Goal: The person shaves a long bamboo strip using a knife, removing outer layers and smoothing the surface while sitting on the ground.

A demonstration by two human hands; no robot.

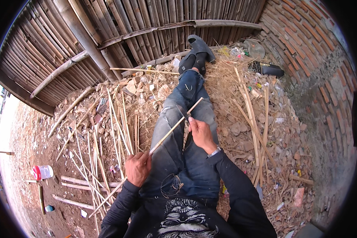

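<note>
A thin bamboo strip [168,135] slants across my thighs, its far end pointing up and to the right. My left hand [137,168] is closed round its near end, over my left thigh. In my right hand [202,135] is a small knife [183,112] with a dark blade, which lies across the strip near its far end. The knife's handle is mostly hidden by my fingers. Thin curled fibres [172,185] lie on my lap, over my blue jeans [166,158].
Split bamboo strips [97,158] lie scattered to my left, and longer ones [253,123] to my right. A bamboo wall [154,39] stands beyond my feet, a brick wall [317,71] at the right. A clear tub with a red rim [43,172] sits far left. Stones and litter cover the ground.
</note>
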